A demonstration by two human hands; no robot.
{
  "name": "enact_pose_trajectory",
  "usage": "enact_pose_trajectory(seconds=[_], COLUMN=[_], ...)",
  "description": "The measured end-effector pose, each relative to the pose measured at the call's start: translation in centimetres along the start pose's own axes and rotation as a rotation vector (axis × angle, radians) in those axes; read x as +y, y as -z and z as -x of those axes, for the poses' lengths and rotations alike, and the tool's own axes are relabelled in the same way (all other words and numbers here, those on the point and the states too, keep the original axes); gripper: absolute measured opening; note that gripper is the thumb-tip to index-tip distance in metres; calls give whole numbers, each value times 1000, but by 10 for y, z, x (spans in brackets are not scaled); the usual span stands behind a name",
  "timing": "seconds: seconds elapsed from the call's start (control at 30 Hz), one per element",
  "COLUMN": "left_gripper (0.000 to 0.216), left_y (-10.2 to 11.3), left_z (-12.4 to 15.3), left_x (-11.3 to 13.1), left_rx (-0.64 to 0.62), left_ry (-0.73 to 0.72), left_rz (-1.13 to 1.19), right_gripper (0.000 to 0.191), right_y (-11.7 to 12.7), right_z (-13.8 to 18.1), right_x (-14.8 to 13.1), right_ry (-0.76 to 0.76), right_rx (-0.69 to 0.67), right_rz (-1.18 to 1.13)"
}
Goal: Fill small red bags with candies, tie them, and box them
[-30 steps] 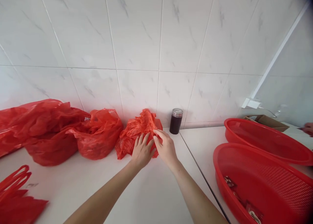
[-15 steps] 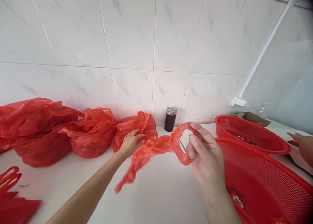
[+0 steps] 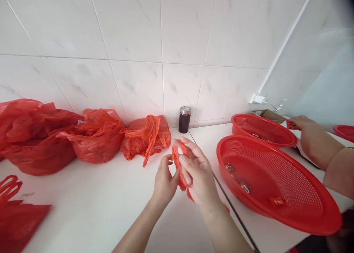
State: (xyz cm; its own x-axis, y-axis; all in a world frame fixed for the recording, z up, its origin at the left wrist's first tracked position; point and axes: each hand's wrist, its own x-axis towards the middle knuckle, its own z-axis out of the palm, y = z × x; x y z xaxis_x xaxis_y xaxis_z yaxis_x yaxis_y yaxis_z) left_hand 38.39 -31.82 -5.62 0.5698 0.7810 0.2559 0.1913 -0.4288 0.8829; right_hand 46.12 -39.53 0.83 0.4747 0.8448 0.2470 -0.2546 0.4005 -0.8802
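Both my hands meet over the white counter (image 3: 91, 201) and hold one thin red plastic bag (image 3: 178, 163). My right hand (image 3: 196, 172) pinches the bag's upper edge, fingers closed on it. My left hand (image 3: 165, 179) grips the same bag from the left side. Most of the bag hangs behind my right hand and is hidden. Beyond my hands lies a crumpled pile of red bags (image 3: 145, 137) against the tiled wall.
Two stuffed red bags (image 3: 94, 135) (image 3: 33, 135) sit at the left, flat red bags (image 3: 16, 212) at the near left. A dark jar (image 3: 184, 119) stands by the wall. Two red mesh baskets (image 3: 279, 183) (image 3: 262, 129) lie right; another person's hand (image 3: 309, 135) reaches there.
My right hand pulled one bag out of the pile and drew it toward me. My left hand left the pile and took hold of the same bag. The other person's hand moved further in.
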Motion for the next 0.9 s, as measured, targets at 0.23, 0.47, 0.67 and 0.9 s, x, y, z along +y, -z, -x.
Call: enact_pose_trajectory(seconds=[0.23, 0.47, 0.67, 0.9], left_gripper=[27, 35, 22, 29], left_y=[12, -4, -2, 77], left_z=[19, 44, 34, 0], left_x=[5, 6, -10, -65], left_rx=[-111, -132, -257, -2], left_ry=[142, 347, 289, 485], left_rz=[295, 598, 343, 27], right_gripper=[33, 30, 26, 33], right_y=[-3, -4, 17, 76], right_z=[11, 3, -3, 9], right_x=[19, 30, 11, -24], right_ry=[-62, -25, 76, 55], right_rx=[-47, -62, 84, 251], right_rz=[-97, -143, -25, 532])
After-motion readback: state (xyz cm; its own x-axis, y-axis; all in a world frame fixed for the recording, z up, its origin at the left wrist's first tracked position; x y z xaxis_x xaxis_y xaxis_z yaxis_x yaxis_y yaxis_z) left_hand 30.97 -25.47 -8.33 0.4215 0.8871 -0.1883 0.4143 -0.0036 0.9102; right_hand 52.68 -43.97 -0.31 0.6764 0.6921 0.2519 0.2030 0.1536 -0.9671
